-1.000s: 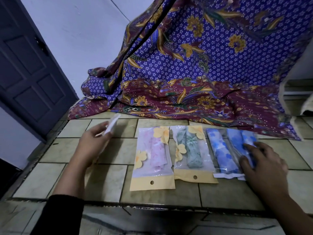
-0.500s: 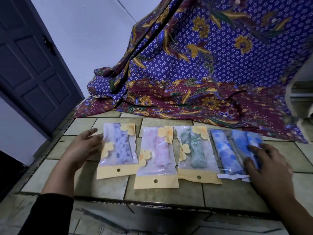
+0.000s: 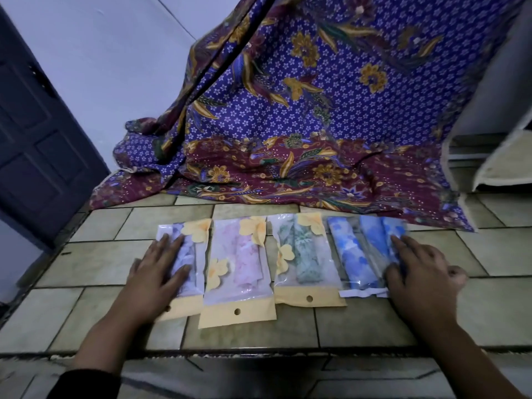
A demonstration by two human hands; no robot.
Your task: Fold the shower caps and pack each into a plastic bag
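Near the worktop [image 3: 100,260]'s front edge, the left hand [image 3: 157,272] is lying flat, fingers spread, on the leftmost bag [image 3: 190,254]; the pink bag [image 3: 240,272] and green bag [image 3: 302,263] are lying alongside, long axes front to back; the right hand [image 3: 423,275] is pressing straight fingers on the blue bags [image 3: 354,254].

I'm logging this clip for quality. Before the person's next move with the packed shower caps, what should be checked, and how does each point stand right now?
1. Left hand lies flat on the lilac pack: ok.
2. Right hand rests on the blue packs: ok.
3. Pink pack and green pack each hold a folded cap: ok.
4. Row lined up evenly: not ok; the pink pack sits nearer the counter edge than its neighbours.
5. Every pack sealed: cannot tell.
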